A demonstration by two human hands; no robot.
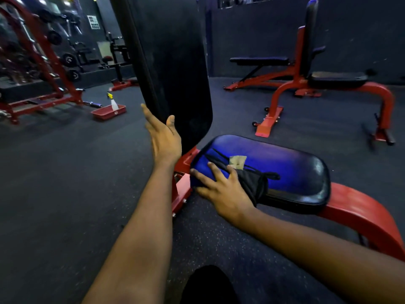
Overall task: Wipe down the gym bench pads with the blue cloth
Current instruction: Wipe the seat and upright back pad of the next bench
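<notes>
Seat pad wipe in hand: right hand grip wide, flat fingers pressing blue cloth. Left hand grip wide, against back pad. Next, probably: sweep the cloth across the seat.

ok so we count three benches: near bench, flat bench, upright bench. Then one blue cloth, one spray bottle, one red tray, and two hands, left hand, right hand.
</notes>
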